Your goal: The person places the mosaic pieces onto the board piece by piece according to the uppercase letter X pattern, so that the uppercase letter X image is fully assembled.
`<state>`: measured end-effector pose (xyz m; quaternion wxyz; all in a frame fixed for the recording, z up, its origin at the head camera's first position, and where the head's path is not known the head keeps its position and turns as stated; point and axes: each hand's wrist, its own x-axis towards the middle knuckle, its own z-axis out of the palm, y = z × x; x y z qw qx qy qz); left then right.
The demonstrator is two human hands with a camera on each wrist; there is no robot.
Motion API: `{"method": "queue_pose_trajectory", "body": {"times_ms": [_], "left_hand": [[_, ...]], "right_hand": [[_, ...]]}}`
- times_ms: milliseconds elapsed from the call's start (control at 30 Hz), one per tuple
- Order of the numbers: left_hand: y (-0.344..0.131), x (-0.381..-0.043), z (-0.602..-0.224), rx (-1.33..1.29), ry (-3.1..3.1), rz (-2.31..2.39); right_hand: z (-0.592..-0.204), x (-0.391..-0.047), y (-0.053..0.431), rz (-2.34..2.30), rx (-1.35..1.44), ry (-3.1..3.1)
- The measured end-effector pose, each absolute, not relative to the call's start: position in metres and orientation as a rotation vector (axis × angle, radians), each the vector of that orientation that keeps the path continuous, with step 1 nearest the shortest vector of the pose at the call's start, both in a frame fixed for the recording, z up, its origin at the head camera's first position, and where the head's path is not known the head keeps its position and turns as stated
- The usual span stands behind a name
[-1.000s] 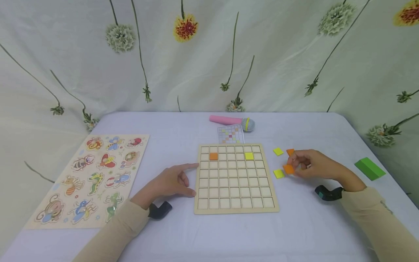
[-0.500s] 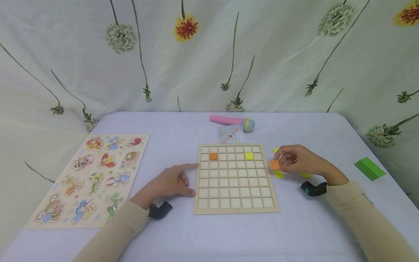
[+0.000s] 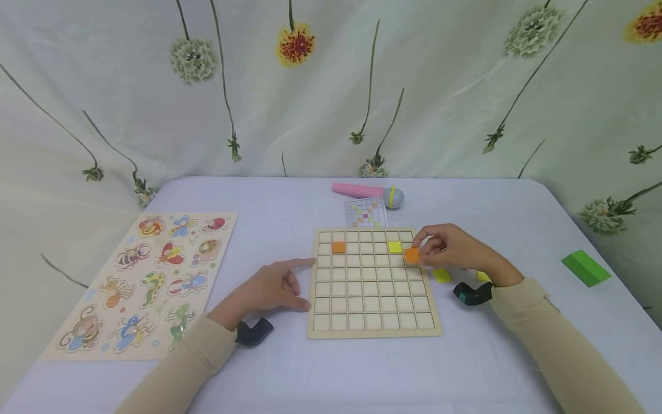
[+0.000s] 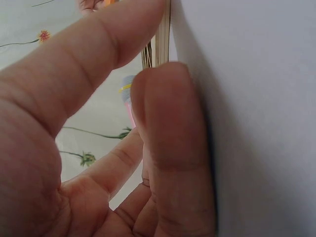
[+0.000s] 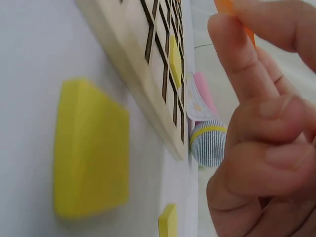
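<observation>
Since the earlier frame, the right hand [image 3: 449, 248] has moved to the left, carrying an orange tile [image 3: 411, 255] from beside the loose yellow tiles [image 3: 441, 275] to the right edge of the wooden grid board [image 3: 374, 334]. The left hand [image 3: 266, 289] has stayed at the board's left edge; its straight index finger touches there, with the thumb tip lower down, and this grip holds nothing.

The board sits at the centre of the frame, and white counter [image 3: 372, 374] shows between it and the lower border. To the right, white surface also lies between the loose yellow tiles and a green block [image 3: 587, 268]. Just behind the board's far edge are a small pattern card [image 3: 366, 211] and a pink toy microphone [image 3: 362, 190]. A picture board [image 3: 142, 282] occupies the left side.

The carried tile is flat, square and bright orange, pinched in the right grip between thumb and fingers. It overlaps the rightmost column; I cannot tell if it touches the wood. Another orange tile [image 3: 338, 247] and an inlaid yellow tile [image 3: 395, 247] lie in the second row.
</observation>
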<state>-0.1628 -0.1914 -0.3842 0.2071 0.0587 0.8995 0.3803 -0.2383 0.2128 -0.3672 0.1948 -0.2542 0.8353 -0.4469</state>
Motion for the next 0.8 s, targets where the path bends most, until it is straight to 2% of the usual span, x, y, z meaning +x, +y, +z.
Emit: {"method": "queue_pose_trajectory", "body": {"times_ms": [800], "left_hand": [[-0.191, -0.163, -0.385, 0.168, 2.5, 1.061]], "right_hand": [[-0.37, -0.244, 0.166, -1.282, -0.607, 2.263]]}}
